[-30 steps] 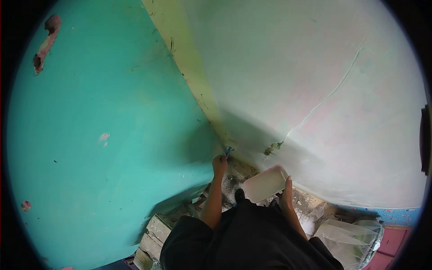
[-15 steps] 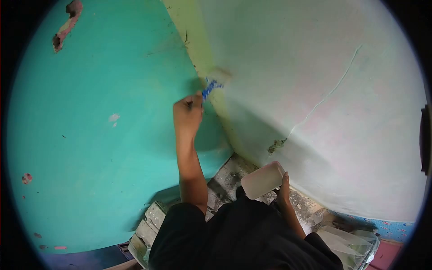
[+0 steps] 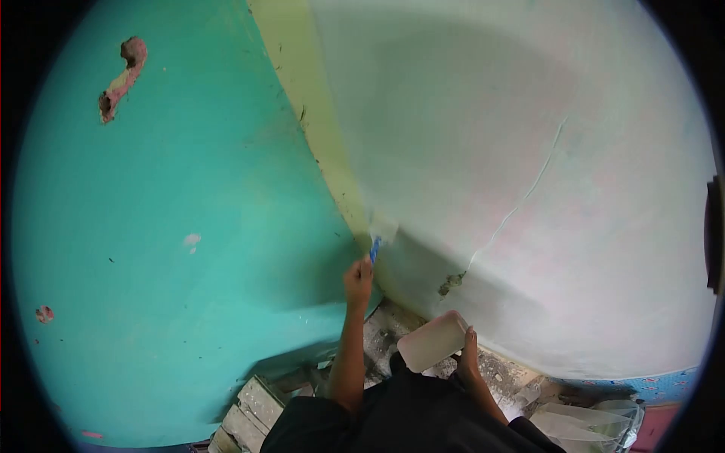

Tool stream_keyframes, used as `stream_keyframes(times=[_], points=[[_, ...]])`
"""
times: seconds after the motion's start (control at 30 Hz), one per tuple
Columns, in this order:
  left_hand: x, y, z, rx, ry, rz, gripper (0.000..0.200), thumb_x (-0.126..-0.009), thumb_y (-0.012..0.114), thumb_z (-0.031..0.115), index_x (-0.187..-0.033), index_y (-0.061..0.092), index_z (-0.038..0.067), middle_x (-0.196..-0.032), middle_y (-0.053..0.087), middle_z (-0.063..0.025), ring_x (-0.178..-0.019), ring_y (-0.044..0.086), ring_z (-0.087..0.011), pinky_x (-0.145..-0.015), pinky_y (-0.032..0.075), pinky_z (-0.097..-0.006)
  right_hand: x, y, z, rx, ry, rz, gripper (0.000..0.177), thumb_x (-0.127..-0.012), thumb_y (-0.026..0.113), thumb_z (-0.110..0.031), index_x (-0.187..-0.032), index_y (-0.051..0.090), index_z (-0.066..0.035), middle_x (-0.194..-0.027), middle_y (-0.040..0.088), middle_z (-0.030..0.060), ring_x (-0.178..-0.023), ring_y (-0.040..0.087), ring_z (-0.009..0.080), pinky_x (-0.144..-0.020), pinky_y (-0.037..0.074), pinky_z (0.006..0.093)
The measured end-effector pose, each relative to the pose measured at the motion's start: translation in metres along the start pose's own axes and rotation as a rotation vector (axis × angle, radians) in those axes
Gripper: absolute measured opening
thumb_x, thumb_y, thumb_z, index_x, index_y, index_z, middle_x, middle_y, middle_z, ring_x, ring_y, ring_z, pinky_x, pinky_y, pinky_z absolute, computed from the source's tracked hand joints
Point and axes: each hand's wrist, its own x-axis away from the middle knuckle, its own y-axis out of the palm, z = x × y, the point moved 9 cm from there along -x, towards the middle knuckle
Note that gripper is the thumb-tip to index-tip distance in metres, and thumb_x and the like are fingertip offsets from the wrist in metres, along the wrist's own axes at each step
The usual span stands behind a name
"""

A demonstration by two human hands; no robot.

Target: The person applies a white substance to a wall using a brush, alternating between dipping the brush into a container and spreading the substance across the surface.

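Observation:
My left hand (image 3: 358, 281) is closed round the blue handle of a paint brush (image 3: 376, 248), whose pale, blurred head touches the whitish wall (image 3: 483, 143) beside the yellow-green strip (image 3: 306, 98) at the corner. Lower down, my right hand (image 3: 469, 356) grips the right edge of a shallow, pale rectangular tray (image 3: 432, 343), tilted in front of my body. What the tray holds is too faint to make out.
A turquoise wall (image 3: 189, 166) with chipped patches fills the left side. A thin crack runs down the whitish wall to a damaged spot (image 3: 451, 284). Pale blocks (image 3: 253, 411) lie at lower left on a stained floor; clear plastic sheeting (image 3: 585, 423) lies at lower right.
My left hand and the brush have moved down along the corner and slightly right. The camera view has tilted upward, so the walls and the tray appear lower.

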Motion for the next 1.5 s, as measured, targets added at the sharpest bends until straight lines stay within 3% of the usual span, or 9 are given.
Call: stream_keyframes(times=[0.13, 0.27, 0.43, 0.57, 0.67, 0.83, 1.0, 1.27, 1.5], points=[[0.044, -0.012, -0.112, -0.382, -0.021, -0.019, 0.039, -0.095, 0.056, 0.029, -0.075, 0.056, -0.004, -0.063, 0.055, -0.0169, -0.057, 0.054, -0.0276, -0.056, 0.040, -0.0417, -0.005, -0.014, 0.020, 0.022, 0.015, -0.027, 0.070, -0.094, 0.036, -0.070, -0.139, 0.035, -0.016, -0.138, 0.042, 0.0133, -0.127, 0.045, 0.0317, -0.093, 0.047, 0.0571], [0.039, -0.004, -0.114, -0.547, -0.216, -0.092, 0.036, -0.091, 0.058, 0.027, -0.083, 0.066, -0.007, -0.076, 0.064, -0.0274, -0.069, 0.064, -0.0418, -0.062, 0.045, -0.0466, -0.004, -0.015, 0.009, 0.042, 0.011, 0.021, 0.070, -0.094, 0.036, -0.070, -0.139, 0.035, -0.017, -0.136, 0.044, 0.0132, -0.125, 0.046, 0.0303, -0.092, 0.048, 0.0560], [-0.005, -0.013, 0.085, -0.510, 0.004, 0.096, 0.036, -0.091, 0.059, 0.026, -0.080, 0.066, -0.007, -0.070, 0.063, -0.0254, -0.062, 0.063, -0.0386, -0.060, 0.045, -0.0453, -0.009, -0.018, 0.015, 0.024, -0.035, -0.030, 0.068, -0.095, 0.036, -0.067, -0.139, 0.037, -0.015, -0.132, 0.049, 0.0129, -0.121, 0.051, 0.0297, -0.091, 0.049, 0.0531], [-0.028, -0.032, 0.195, -0.297, 0.094, 0.134, 0.037, -0.094, 0.060, 0.022, -0.067, 0.059, -0.003, -0.052, 0.047, -0.0071, -0.047, 0.043, -0.0116, -0.046, 0.031, -0.0333, -0.011, -0.019, 0.019, 0.038, -0.011, 0.028, 0.068, -0.096, 0.035, -0.066, -0.139, 0.038, -0.014, -0.129, 0.052, 0.0123, -0.116, 0.055, 0.0286, -0.089, 0.051, 0.0501], [-0.033, -0.033, 0.253, 0.032, 0.150, 0.115, 0.041, -0.098, 0.058, 0.024, -0.062, 0.051, 0.004, -0.053, 0.039, 0.0022, -0.051, 0.033, -0.0054, -0.046, 0.024, -0.0283, -0.016, -0.022, 0.035, 0.010, 0.005, -0.001, 0.067, -0.096, 0.036, -0.065, -0.139, 0.038, -0.014, -0.127, 0.054, 0.0120, -0.113, 0.058, 0.0269, -0.087, 0.053, 0.0476], [-0.030, -0.018, 0.203, 0.111, 0.154, 0.107, 0.040, -0.099, 0.057, 0.027, -0.065, 0.049, 0.007, -0.057, 0.043, 0.0044, -0.054, 0.036, -0.0041, -0.049, 0.027, -0.0261, -0.009, -0.019, 0.038, -0.014, 0.002, -0.028, 0.067, -0.096, 0.037, -0.065, -0.140, 0.038, -0.015, -0.127, 0.054, 0.0116, -0.111, 0.059, 0.0257, -0.085, 0.054, 0.0451], [0.012, 0.018, -0.007, 0.028, 0.055, 0.044, 0.042, -0.099, 0.056, 0.032, -0.071, 0.050, 0.001, -0.058, 0.042, 0.0010, -0.055, 0.039, -0.0075, -0.050, 0.028, -0.0295, -0.005, -0.028, 0.032, -0.013, 0.012, 0.073, 0.067, -0.097, 0.036, -0.064, -0.141, 0.037, -0.014, -0.129, 0.053, 0.0124, -0.114, 0.057, 0.0285, -0.090, 0.052, 0.0474], [0.095, 0.022, -0.187, -0.553, -0.104, -0.057, 0.034, -0.093, 0.058, 0.027, -0.079, 0.062, -0.003, -0.065, 0.059, -0.0207, -0.057, 0.056, -0.0358, -0.056, 0.041, -0.0445, -0.012, -0.052, 0.037, -0.089, -0.027, 0.061, 0.067, -0.098, 0.035, -0.062, -0.144, 0.034, -0.013, -0.135, 0.049, 0.0146, -0.122, 0.053, 0.0304, -0.094, 0.049, 0.0508], [0.026, 0.024, 0.047, -0.415, -0.034, 0.012, 0.038, -0.092, 0.057, 0.027, -0.074, 0.062, -0.006, -0.066, 0.061, -0.0236, -0.060, 0.061, -0.0414, -0.056, 0.043, -0.0469, -0.006, -0.059, 0.030, -0.074, -0.044, 0.111, 0.070, -0.097, 0.037, -0.063, -0.146, 0.030, -0.013, -0.139, 0.046, 0.0160, -0.125, 0.051, 0.0319, -0.096, 0.047, 0.0537]])
